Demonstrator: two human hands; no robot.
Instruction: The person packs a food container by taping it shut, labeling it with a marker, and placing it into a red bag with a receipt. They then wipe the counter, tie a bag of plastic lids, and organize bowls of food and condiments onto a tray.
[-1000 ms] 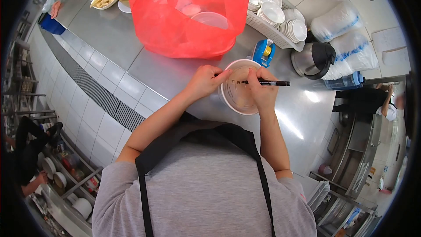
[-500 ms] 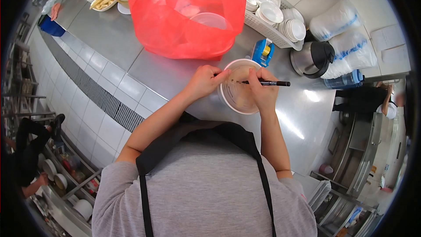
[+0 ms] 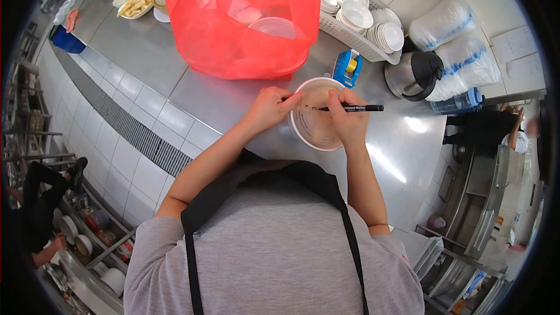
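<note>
My right hand (image 3: pixel 349 121) is closed around a black permanent marker (image 3: pixel 367 108). The marker's tip rests on the clear lid (image 3: pixel 318 125) of a round white plastic tub (image 3: pixel 296 121), where a few dark letters show. My left hand (image 3: pixel 269 107) grips the tub's left rim, thumb on top; its other fingers are partly hidden. The tub stands on the steel counter. Just beyond it sits a blue tape dispenser (image 3: pixel 347 69), and a red carrier bag (image 3: pixel 239 29) with a clear-lidded tub inside stands at the far side.
White dishes fill a plastic basket (image 3: pixel 373 52) at the back right, beside a steel jug (image 3: pixel 408 76) and bagged cups (image 3: pixel 466 61). Bowls of food (image 3: pixel 139 1) stand back left. One person (image 3: pixel 484 130) is at the right, another (image 3: pixel 44 198) at the left.
More dark lettering now shows on the lid near the marker's tip. Both hands keep their hold on tub and marker. The view has shifted very slightly.
</note>
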